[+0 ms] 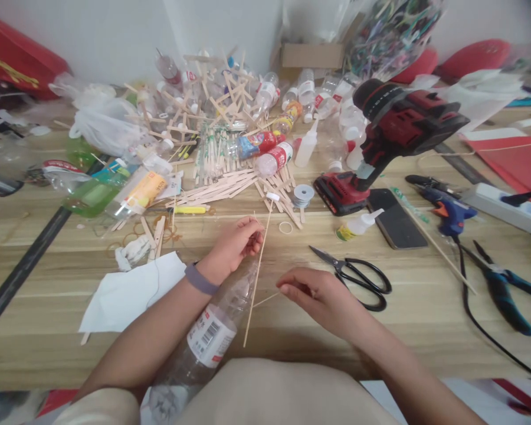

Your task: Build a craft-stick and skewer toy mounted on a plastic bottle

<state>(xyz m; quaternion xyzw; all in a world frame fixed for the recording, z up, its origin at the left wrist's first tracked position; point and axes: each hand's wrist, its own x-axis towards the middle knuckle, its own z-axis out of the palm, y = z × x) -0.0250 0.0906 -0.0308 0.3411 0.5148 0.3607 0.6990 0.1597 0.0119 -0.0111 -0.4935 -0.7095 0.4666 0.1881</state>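
Note:
My left hand [243, 241] is closed, its fingertips at a long thin wooden stick [257, 274] that slants down toward me. A white bottle cap [273, 196] sits at the stick's far end. Below that forearm a clear plastic bottle [210, 336] with a white label lies tilted, its neck close to the stick. My right hand [314, 292] pinches the end of a short, thin tan strand [265, 300], which reaches across to the stick; whether it is wood or a rubber band I cannot tell. Black-handled scissors [354, 274] lie just beyond my right hand.
Farther back are flat wooden sticks [221, 188], several plastic bottles [277, 158] and a wire spool [303, 196]. A red cordless drill [380, 136] stands beside a phone [398, 218]. On the right lie a glue gun [446, 209] and pliers [504, 289]; white paper [128, 292] is on the left.

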